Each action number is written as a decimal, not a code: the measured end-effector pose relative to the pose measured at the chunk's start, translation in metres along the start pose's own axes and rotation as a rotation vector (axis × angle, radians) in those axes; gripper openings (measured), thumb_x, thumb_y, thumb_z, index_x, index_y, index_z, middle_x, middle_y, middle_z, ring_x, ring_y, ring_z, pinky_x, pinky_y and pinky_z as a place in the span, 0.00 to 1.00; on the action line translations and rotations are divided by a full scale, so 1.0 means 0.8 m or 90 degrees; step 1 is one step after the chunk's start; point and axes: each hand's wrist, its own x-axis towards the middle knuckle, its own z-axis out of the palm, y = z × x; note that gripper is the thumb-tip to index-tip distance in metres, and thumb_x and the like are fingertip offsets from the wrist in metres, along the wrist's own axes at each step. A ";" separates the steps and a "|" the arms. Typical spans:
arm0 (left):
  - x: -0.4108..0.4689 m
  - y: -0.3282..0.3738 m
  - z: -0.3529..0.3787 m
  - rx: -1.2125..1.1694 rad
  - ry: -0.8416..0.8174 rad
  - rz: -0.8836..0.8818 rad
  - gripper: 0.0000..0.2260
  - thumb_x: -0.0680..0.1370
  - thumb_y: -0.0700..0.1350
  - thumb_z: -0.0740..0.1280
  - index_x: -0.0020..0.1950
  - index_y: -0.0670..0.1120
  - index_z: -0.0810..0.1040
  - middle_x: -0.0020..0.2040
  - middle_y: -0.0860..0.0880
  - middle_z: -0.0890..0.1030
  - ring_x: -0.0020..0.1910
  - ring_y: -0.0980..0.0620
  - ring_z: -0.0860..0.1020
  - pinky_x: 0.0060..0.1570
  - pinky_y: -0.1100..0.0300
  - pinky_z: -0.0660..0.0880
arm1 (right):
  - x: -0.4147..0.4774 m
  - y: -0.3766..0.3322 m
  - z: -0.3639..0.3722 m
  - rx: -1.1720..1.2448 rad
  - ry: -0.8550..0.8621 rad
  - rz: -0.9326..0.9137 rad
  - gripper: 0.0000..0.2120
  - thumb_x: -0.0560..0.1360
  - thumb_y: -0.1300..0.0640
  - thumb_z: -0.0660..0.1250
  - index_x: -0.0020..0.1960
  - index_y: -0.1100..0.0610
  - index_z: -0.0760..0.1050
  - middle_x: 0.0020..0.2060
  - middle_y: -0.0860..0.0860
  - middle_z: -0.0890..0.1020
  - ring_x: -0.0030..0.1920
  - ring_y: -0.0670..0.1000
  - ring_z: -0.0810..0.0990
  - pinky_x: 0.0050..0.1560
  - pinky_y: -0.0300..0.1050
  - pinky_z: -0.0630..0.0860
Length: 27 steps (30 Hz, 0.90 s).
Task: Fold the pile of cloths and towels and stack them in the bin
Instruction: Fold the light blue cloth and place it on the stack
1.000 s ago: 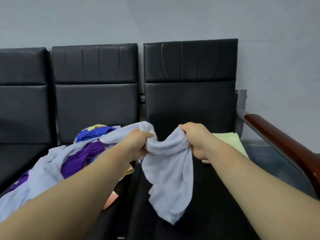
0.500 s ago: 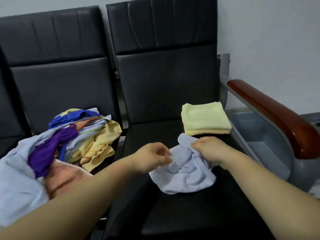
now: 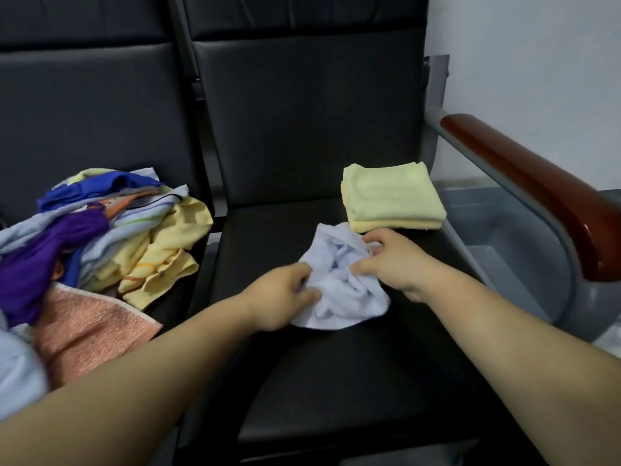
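**Blue towel down on the seat, fold not started**

The unfolded pile [image 3: 100,237] on the left seat has plenty to go. On the next seat, the left hand [image 3: 279,297] pinches the near-left edge of the crumpled light blue towel [image 3: 339,290], and the right hand [image 3: 393,260] pinches its far-right side. Looks like the spreading-out step to me, so next up is pulling it flat and finding the corners. The folded yellow cloths [image 3: 389,196] sit just behind it, and the grey bin [image 3: 504,243] is off to the right.

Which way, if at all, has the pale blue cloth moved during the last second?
Yes, downward: the pale blue cloth hung before the backrest and now lies bunched on the black seat.
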 end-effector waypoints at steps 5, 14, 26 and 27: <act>-0.002 -0.025 -0.028 -0.476 0.092 -0.250 0.13 0.78 0.53 0.67 0.49 0.42 0.74 0.43 0.40 0.79 0.39 0.44 0.78 0.38 0.53 0.73 | -0.004 -0.004 0.020 -0.030 0.045 -0.019 0.32 0.72 0.45 0.78 0.71 0.47 0.69 0.59 0.47 0.75 0.57 0.49 0.77 0.51 0.45 0.72; -0.003 -0.040 -0.028 -0.350 0.222 -0.290 0.08 0.79 0.47 0.70 0.50 0.44 0.75 0.45 0.48 0.80 0.42 0.50 0.77 0.41 0.57 0.73 | -0.022 -0.010 0.047 -0.228 -0.023 -0.105 0.12 0.71 0.45 0.75 0.51 0.44 0.78 0.49 0.45 0.80 0.48 0.49 0.82 0.53 0.49 0.82; -0.030 -0.022 -0.033 0.032 0.029 0.040 0.05 0.75 0.55 0.71 0.46 0.55 0.79 0.42 0.55 0.81 0.43 0.57 0.79 0.46 0.55 0.78 | -0.011 -0.020 0.078 -0.430 -0.069 -0.090 0.05 0.80 0.52 0.68 0.51 0.53 0.79 0.48 0.51 0.84 0.48 0.55 0.83 0.50 0.50 0.80; -0.032 -0.027 -0.030 0.063 -0.010 0.041 0.08 0.75 0.58 0.71 0.48 0.57 0.80 0.43 0.57 0.80 0.44 0.58 0.78 0.46 0.57 0.77 | -0.011 -0.022 0.074 -0.433 -0.090 -0.086 0.04 0.80 0.54 0.68 0.49 0.54 0.79 0.46 0.51 0.83 0.45 0.54 0.82 0.46 0.49 0.78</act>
